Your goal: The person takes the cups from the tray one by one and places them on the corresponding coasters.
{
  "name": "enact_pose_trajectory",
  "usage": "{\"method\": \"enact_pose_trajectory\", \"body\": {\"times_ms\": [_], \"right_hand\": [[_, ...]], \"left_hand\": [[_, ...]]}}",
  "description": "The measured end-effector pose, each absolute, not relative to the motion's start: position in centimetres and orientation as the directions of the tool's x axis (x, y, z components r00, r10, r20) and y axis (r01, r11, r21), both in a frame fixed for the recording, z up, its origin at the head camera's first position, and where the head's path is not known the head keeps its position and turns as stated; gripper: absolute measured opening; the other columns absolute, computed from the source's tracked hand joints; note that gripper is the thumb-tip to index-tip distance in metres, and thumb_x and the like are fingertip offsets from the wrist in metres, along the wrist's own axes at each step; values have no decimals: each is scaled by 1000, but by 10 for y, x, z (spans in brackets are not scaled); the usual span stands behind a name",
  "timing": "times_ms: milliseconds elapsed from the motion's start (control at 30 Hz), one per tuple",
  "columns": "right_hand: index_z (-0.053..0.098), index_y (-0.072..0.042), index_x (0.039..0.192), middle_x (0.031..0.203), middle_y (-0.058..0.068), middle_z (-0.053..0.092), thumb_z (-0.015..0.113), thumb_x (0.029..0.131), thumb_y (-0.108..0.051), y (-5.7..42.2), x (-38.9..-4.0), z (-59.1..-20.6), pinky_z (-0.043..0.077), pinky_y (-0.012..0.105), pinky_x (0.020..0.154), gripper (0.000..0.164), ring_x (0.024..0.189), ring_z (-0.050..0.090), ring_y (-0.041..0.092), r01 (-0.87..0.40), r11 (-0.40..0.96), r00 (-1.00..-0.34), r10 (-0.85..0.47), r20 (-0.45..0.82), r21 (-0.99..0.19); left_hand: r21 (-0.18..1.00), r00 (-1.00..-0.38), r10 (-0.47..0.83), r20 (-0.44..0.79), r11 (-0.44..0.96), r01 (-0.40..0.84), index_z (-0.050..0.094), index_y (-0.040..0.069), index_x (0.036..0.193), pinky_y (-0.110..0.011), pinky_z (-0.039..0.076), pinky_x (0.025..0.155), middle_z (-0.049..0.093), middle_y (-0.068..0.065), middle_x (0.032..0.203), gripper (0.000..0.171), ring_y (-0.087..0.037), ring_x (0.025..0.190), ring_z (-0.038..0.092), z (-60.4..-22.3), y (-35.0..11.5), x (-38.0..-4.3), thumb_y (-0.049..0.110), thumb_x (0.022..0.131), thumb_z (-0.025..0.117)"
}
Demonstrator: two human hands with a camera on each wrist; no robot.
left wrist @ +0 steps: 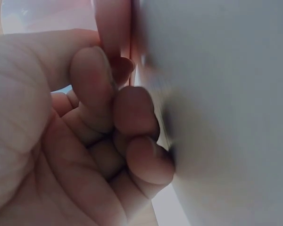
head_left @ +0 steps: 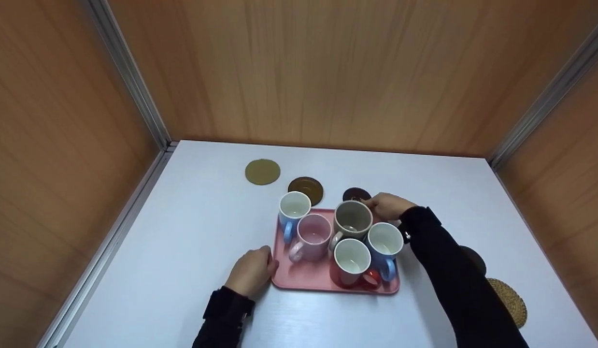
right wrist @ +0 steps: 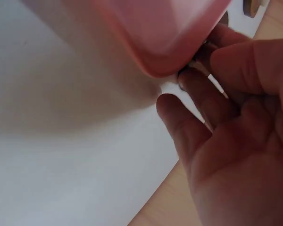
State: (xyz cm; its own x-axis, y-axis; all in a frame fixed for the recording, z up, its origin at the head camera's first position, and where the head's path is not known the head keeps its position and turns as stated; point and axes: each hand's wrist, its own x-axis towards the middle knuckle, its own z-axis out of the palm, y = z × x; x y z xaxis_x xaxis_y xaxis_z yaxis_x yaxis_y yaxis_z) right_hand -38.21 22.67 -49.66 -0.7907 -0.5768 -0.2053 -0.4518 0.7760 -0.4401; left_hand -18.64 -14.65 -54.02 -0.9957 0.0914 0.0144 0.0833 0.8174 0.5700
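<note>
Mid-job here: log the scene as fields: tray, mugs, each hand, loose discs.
tray: pink
mugs on tray: five upright; left blue mug, pink mug, grey mug, right blue mug, red mug
left hand: grips tray's left edge near the front corner
right hand: at tray's far right corner; grip unclear
discs beyond tray: olive disc, brown disc, dark rear disc
discs beside right sleeve: dark right disc, woven disc, partly hidden

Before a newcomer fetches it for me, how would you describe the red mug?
Start at the white table, then find the pink tray. Near the tray's front edge, right of the pink mug, stands the red mug. Only it has a red handle.
</note>
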Motion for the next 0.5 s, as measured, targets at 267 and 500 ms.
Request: {"method": "enact_pose_trajectory", "body": {"times_ms": [267,500], "right_hand": [[80,-14,119,82,1,67,51,112,-22,228,-384,-494,48,37,88,31,86,59,19,-439,780,-762,-586,-275,-447],[77,-14,126,98,5,73,50,112,-23,231,-380,-498,47,37,92,32,91,60,20,-421,777,-755,-586,-294,-467]], "left_hand": [[555,-994,100,50,825,111,59,10,80,-36,43,60,56,-2,67,20,-17,62,49,-542,-145,-183,13,96,70],[562,-992,113,49,819,121,59,11,80,-35,42,59,55,-1,67,20,-17,61,48,-544,-144,-184,13,96,70]]}}
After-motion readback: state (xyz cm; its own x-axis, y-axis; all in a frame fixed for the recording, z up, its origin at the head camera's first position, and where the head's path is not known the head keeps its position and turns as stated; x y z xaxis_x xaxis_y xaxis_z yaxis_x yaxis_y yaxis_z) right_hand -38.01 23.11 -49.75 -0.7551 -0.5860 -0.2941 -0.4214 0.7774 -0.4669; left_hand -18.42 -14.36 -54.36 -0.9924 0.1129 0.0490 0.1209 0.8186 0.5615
